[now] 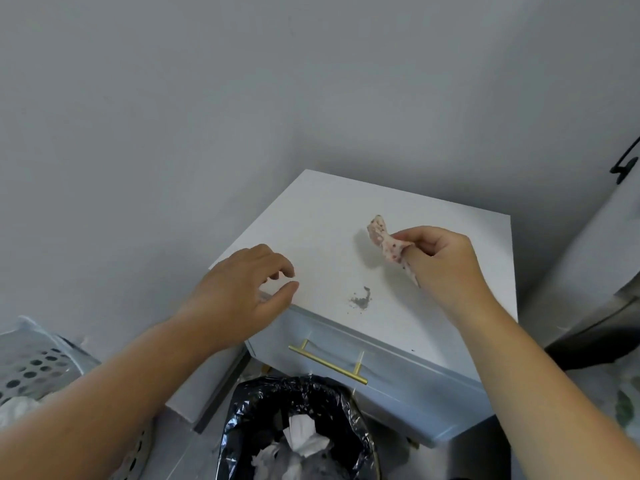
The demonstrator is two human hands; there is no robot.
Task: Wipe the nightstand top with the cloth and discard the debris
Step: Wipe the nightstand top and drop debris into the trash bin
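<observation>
The white nightstand top stands against a grey wall. A small pile of grey debris lies on it close to the front edge. My right hand pinches a small pink speckled cloth and holds it a little above the top, to the right of the debris. My left hand hovers over the front left corner, with loosely curled fingers that hold nothing. Below the front edge stands a bin with a black liner, crumpled white paper inside it.
The nightstand has a pale blue drawer front with a gold bar handle. A white perforated basket sits on the floor at the left. At the right stands a white cabinet with a black handle.
</observation>
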